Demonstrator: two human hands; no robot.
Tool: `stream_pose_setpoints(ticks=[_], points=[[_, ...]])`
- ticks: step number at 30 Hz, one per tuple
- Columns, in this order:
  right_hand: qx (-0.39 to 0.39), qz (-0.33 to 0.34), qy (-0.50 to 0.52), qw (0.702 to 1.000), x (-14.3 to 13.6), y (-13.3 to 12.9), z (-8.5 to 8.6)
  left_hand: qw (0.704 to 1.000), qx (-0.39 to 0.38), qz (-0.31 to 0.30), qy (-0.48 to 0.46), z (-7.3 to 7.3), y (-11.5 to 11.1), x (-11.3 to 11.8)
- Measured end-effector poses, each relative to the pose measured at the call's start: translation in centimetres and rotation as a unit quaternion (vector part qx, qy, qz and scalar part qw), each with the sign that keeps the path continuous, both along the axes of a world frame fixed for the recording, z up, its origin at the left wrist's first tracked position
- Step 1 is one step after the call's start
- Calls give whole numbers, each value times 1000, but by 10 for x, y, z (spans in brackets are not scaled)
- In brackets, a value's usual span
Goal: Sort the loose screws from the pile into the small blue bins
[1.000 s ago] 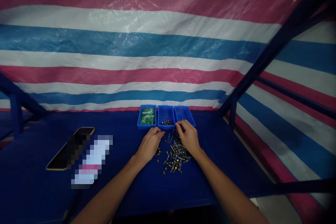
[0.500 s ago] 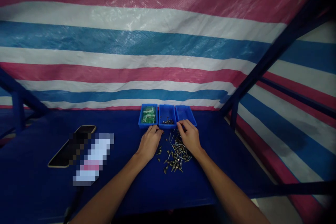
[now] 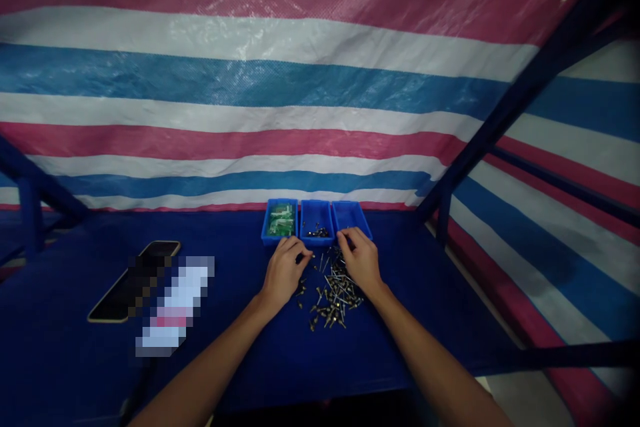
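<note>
My left hand (image 3: 286, 271) is closed in a pinch in front of the bins, with a tiny metal piece at its fingertips. Thumb and forefinger of my right hand (image 3: 361, 259) are pressed together near the right bin's front edge; whatever they hold is too small to make out. Between and below the hands lies a loose pile of small metal pins (image 3: 336, 297) with brass-coloured or dark heads and thin silver shanks. A few strays lie left of the pile, by my left wrist. Several similar small pieces sit in the middle blue bin (image 3: 317, 210).
Left in the row, a blue bin (image 3: 264, 238) holds green-and-white items. The right blue bin (image 3: 351, 212) stands beside the middle one. A phone (image 3: 117, 293) and a blurred-out white object (image 3: 175, 303) lie on the blue table (image 3: 240, 380). Blue frame bars (image 3: 470, 163) and striped sheeting enclose it.
The view has shifted slightly. The left fingers have spread into a looser pinch with a gap showing, a little lower than before. My right hand stays by the right bin.
</note>
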State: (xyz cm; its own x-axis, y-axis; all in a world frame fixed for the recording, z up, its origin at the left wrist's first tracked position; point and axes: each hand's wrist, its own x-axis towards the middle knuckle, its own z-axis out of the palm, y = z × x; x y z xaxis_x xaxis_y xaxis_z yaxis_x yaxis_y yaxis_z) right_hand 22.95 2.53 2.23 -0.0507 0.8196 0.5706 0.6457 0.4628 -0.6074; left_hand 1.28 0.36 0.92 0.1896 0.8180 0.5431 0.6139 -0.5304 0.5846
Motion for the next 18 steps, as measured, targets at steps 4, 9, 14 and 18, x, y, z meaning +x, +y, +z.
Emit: stream_pose_setpoints(ticks=[4,9,14,18], points=[[-1,2,3,1000,0,-1,1,999,-6,6,-32,1,1,1],[3,5,7,1000,0,0,2,994,-42,-3,-103,-1,4,2],[5,0,4,1000,0,0,2,984,-75,-46,-155,3,2,3],[6,-10,6,1000,0,0,2,987,-73,-51,-133,9,-3,4]])
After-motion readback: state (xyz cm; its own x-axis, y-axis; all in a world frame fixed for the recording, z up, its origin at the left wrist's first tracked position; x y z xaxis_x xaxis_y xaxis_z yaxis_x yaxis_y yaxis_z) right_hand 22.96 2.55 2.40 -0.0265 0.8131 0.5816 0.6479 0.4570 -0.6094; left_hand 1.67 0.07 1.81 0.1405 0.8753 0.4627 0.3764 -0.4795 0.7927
